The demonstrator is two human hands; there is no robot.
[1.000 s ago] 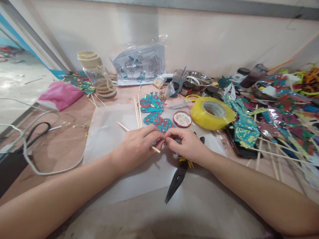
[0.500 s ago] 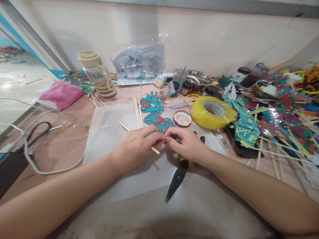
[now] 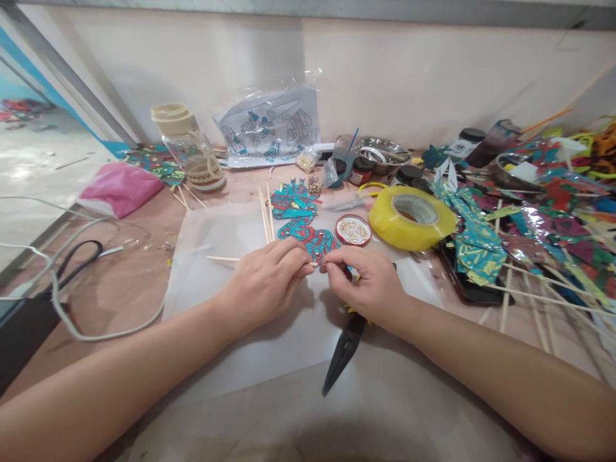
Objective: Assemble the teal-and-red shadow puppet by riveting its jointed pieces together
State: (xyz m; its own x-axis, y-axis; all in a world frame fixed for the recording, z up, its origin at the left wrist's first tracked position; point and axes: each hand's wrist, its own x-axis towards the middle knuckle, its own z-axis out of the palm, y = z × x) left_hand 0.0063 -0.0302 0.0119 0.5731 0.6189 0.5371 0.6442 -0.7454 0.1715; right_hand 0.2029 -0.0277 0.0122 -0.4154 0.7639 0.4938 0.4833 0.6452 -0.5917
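While the left hand (image 3: 272,279) clamps a slim wooden stick (image 3: 222,258), right hand (image 3: 368,282) curled, grip unclear, curvy turquoise cutouts (image 3: 294,208)

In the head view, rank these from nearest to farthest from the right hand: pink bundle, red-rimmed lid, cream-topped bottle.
1. Red-rimmed lid, just beyond the right hand.
2. Cream-topped bottle, back left.
3. Pink bundle, farther left.

A slender, pale wooden stick (image 3: 221,258) was held roughly parallel to the tabletop's (image 3: 137,276) far edge; nearer that edge lay a flat turquoise-and-red figure (image 3: 294,212).
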